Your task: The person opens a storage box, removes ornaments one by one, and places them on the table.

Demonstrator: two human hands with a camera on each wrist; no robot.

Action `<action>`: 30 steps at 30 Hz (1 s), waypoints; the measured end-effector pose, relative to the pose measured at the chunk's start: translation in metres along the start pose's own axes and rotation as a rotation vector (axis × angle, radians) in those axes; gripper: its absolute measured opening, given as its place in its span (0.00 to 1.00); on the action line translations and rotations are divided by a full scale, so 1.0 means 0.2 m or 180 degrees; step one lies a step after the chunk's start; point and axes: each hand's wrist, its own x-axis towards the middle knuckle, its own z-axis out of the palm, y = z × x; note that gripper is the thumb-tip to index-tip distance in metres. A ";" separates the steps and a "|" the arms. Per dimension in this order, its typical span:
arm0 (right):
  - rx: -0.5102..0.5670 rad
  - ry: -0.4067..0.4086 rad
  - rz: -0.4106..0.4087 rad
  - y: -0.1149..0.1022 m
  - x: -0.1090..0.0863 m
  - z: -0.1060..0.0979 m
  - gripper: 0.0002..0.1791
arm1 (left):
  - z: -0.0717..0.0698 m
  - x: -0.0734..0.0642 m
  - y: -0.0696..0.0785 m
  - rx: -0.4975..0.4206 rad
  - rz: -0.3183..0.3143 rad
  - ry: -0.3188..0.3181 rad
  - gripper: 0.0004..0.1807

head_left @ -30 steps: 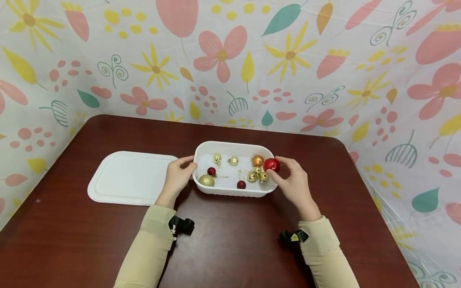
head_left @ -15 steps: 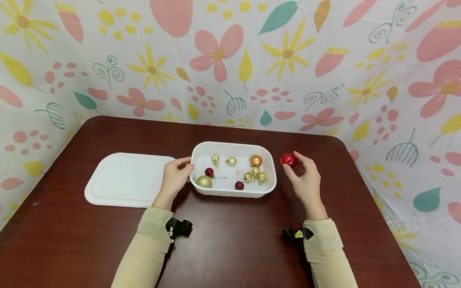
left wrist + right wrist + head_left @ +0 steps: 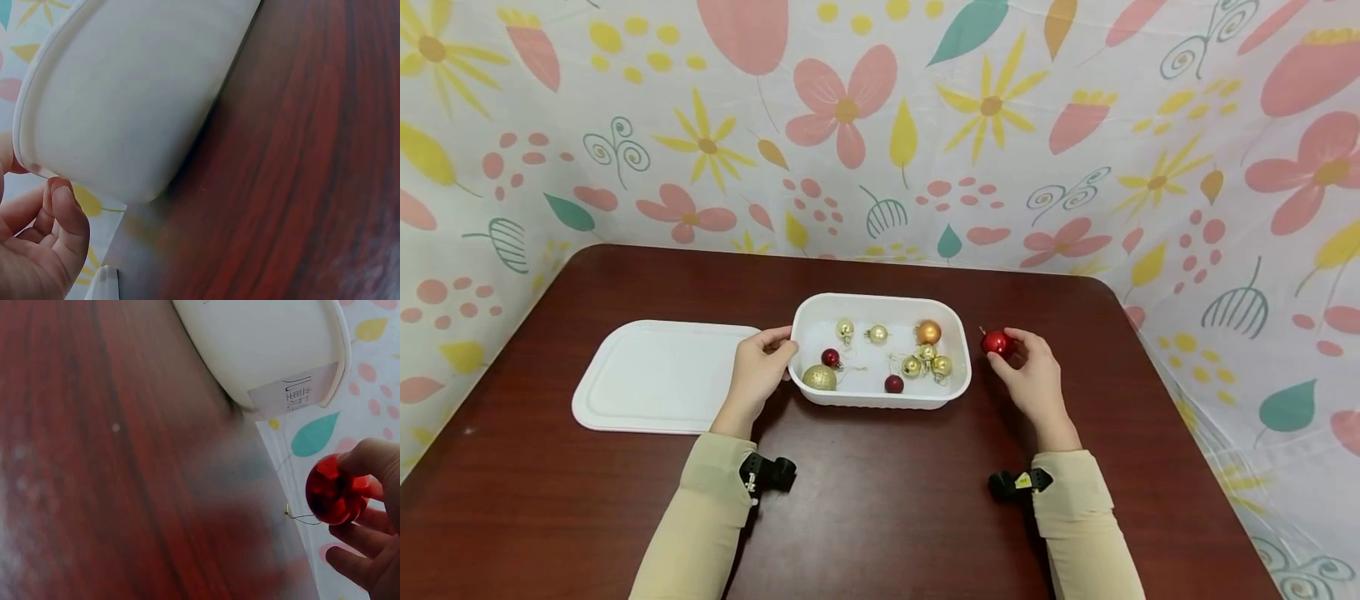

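Observation:
A white rectangular tub (image 3: 880, 400) stands on the table with several small Christmas baubles in it. My left hand (image 3: 757, 371) grips the tub's left rim between thumb and fingers; in the left wrist view that hand (image 3: 47, 234) is at the tub's corner. Right of the tub, apart from it, my right hand (image 3: 1032, 375) pinches a shiny red Christmas bauble (image 3: 996, 342). A thin thread trails from this bauble (image 3: 328, 490) in the right wrist view. Inside the tub are a glittery gold bauble (image 3: 819, 377), an orange-gold bauble (image 3: 928, 332) and a dark red bauble (image 3: 893, 384).
A white lid (image 3: 658, 379) lies flat on the dark wooden table (image 3: 880, 508), left of the tub and partly behind my left hand. A flower-patterned cloth (image 3: 737, 192) hangs behind and beside the table. A label (image 3: 294, 390) sticks to the tub's end.
My right hand has lifted the red bauble away from the tub's right end and moved it right, then turned it slightly. The left hand stays on the rim; the view shifts a little.

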 end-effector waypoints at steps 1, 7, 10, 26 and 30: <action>-0.0028 -0.0043 0.0026 0.00 0.00 0.00 0.26 | 0.00 0.00 0.00 0.0001 0.0001 -0.0005 0.18; -0.0235 -0.0267 0.0162 0.02 0.01 -0.01 0.25 | 0.00 0.00 -0.01 0.0000 0.0010 -0.0044 0.18; -0.0283 -0.0362 0.0195 0.02 0.00 -0.01 0.26 | 0.00 0.00 -0.02 0.0001 0.0023 -0.0026 0.18; -0.0234 -0.0580 0.0293 0.01 -0.01 -0.03 0.31 | -0.01 0.00 -0.01 0.0055 0.0060 -0.0010 0.18; -0.0231 -0.0610 0.0269 0.01 -0.01 -0.03 0.33 | 0.00 0.00 -0.01 0.0061 0.0072 -0.0010 0.18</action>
